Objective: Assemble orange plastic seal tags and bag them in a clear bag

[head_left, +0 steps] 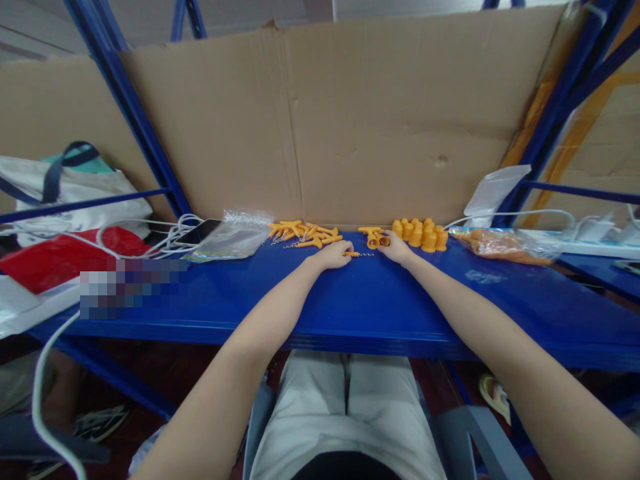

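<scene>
My left hand (337,254) is closed on an orange-handled corkscrew (354,254), its metal spiral pointing right. A little to the right, my right hand (395,248) pinches a hollow orange cap (384,241) whose open end shows. Touching or close beside that cap is a second orange cap (372,243); I cannot tell whether it is held too. Behind them lies an orange T-shaped handle (369,231). A loose pile of orange corkscrews (305,233) spreads beyond my left hand. Several orange caps (423,235) stand upright in rows right of my right hand.
On the blue table (360,307), a clear plastic bag (233,239) lies left and a bag of orange parts (505,245) right. Tall cardboard (350,120) closes off the back. White cables (185,230), a phone (199,231) and a red bag (80,257) are at left.
</scene>
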A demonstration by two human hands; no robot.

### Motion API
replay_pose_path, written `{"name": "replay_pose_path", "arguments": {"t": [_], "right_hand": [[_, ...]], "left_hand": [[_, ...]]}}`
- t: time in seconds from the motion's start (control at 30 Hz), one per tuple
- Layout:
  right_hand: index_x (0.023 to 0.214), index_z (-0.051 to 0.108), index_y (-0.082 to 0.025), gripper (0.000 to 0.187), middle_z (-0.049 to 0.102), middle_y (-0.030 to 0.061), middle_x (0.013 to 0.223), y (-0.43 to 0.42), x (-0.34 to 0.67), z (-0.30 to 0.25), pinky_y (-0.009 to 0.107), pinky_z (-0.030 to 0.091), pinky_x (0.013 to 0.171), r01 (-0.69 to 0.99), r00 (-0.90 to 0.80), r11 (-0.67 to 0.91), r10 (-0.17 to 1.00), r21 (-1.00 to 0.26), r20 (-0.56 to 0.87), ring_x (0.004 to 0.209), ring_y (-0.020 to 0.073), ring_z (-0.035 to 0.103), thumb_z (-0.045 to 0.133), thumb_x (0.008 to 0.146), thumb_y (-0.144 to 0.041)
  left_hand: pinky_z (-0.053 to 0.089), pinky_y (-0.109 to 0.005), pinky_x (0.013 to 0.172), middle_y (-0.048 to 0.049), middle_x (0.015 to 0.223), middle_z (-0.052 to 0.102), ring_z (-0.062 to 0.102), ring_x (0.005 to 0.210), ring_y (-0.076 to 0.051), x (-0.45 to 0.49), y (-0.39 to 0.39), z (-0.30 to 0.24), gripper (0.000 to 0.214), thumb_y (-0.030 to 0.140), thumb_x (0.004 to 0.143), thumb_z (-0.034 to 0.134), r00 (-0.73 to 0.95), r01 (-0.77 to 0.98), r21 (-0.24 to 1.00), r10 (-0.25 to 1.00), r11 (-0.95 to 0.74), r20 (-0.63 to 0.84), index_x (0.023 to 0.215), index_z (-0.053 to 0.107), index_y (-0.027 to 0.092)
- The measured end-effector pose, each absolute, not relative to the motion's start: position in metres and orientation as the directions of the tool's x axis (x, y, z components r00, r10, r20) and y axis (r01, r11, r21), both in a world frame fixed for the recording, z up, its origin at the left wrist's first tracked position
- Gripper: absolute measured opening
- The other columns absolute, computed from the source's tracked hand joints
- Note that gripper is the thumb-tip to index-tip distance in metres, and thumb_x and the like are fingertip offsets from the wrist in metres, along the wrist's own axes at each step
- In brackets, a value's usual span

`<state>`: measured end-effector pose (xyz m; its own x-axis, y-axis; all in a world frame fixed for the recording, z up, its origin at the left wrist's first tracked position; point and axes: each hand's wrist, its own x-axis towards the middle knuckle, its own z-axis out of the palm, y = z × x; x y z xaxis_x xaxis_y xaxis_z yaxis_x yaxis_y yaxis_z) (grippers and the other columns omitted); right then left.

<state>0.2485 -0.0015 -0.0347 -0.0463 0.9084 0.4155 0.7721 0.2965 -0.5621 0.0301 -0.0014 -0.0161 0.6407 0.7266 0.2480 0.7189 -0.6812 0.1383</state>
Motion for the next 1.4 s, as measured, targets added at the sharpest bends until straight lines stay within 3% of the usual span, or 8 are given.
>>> {"name": "replay_pose_path", "arguments": {"t": [0.1, 0.3, 0.57, 0.9, 1.03, 1.2, 1.4], "right_hand": [[0.119, 0.06, -0.01, 0.035, 0.069, 0.0158, 0.115, -0.003, 0.249, -0.033, 0.036, 0.05, 0.092, 0.805, -0.089, 0.32, 0.898, -0.499, 0.431, 0.101, 0.0213, 0.067, 0.055, 0.085, -0.014], [0.124, 0.061, -0.013, 0.039, 0.064, 0.0159, 0.126, -0.008, 0.244, -0.034, 0.039, 0.045, 0.1, 0.887, -0.057, 0.265, 0.876, -0.379, 0.479, 0.115, 0.0238, 0.06, 0.056, 0.085, -0.013], [0.108, 0.065, -0.014, 0.024, 0.063, 0.0128, 0.115, -0.019, 0.238, -0.025, 0.032, 0.046, 0.096, 0.942, -0.068, 0.21, 0.883, -0.262, 0.465, 0.104, 0.0207, 0.062, 0.052, 0.088, -0.013], [0.098, 0.066, -0.015, 0.019, 0.065, 0.012, 0.104, -0.005, 0.246, -0.035, 0.036, 0.049, 0.093, 0.894, -0.092, 0.312, 0.829, -0.322, 0.551, 0.098, 0.0233, 0.063, 0.057, 0.081, -0.011], [0.102, 0.066, -0.016, 0.027, 0.067, 0.0124, 0.105, 0.001, 0.252, -0.038, 0.041, 0.048, 0.097, 0.863, -0.12, 0.364, 0.821, -0.35, 0.558, 0.103, 0.0264, 0.063, 0.06, 0.076, -0.009], [0.118, 0.061, -0.01, 0.043, 0.065, 0.0183, 0.118, -0.004, 0.248, -0.034, 0.042, 0.044, 0.103, 0.866, -0.084, 0.301, 0.876, -0.4, 0.476, 0.114, 0.0287, 0.06, 0.058, 0.075, -0.007], [0.121, 0.061, -0.008, 0.043, 0.063, 0.0186, 0.123, -0.008, 0.253, -0.021, 0.039, 0.049, 0.096, 0.869, 0.048, 0.203, 0.873, -0.451, 0.486, 0.11, 0.0268, 0.062, 0.051, 0.079, -0.011]], "left_hand": [[0.05, -0.033, 0.089, -0.0065, 0.103, 0.07, 0.063, 0.096, -0.021, 0.03, -0.004, -0.013, 0.024, 0.013, 0.078, 0.049, 0.657, 0.701, 0.14, 0.71, -0.699, 0.254, 0.095, 0.067, 0.017], [0.05, -0.032, 0.09, -0.0072, 0.104, 0.071, 0.064, 0.097, -0.021, 0.028, -0.009, -0.009, 0.029, 0.011, 0.079, 0.049, 0.643, 0.721, 0.129, 0.727, -0.68, 0.241, 0.099, 0.069, 0.016], [0.049, -0.031, 0.091, -0.0063, 0.108, 0.072, 0.065, 0.101, -0.021, 0.031, -0.01, -0.011, 0.03, 0.01, 0.08, 0.048, 0.631, 0.73, 0.131, 0.735, -0.671, 0.249, 0.1, 0.069, 0.017], [0.05, -0.03, 0.089, -0.006, 0.104, 0.073, 0.066, 0.098, -0.02, 0.03, -0.008, -0.013, 0.03, 0.011, 0.08, 0.048, 0.634, 0.727, 0.119, 0.728, -0.676, 0.262, 0.1, 0.069, 0.016], [0.049, -0.03, 0.09, -0.0074, 0.105, 0.073, 0.066, 0.099, -0.021, 0.03, -0.009, -0.012, 0.031, 0.011, 0.081, 0.048, 0.636, 0.727, 0.12, 0.729, -0.676, 0.253, 0.102, 0.07, 0.015], [0.049, -0.03, 0.091, -0.0072, 0.107, 0.073, 0.065, 0.101, -0.021, 0.03, -0.01, -0.011, 0.03, 0.01, 0.08, 0.049, 0.635, 0.721, 0.133, 0.726, -0.68, 0.264, 0.101, 0.07, 0.015], [0.049, -0.03, 0.088, -0.0077, 0.105, 0.073, 0.065, 0.099, -0.021, 0.03, -0.008, -0.013, 0.03, 0.011, 0.079, 0.05, 0.623, 0.731, 0.142, 0.738, -0.667, 0.261, 0.101, 0.07, 0.015]]}}
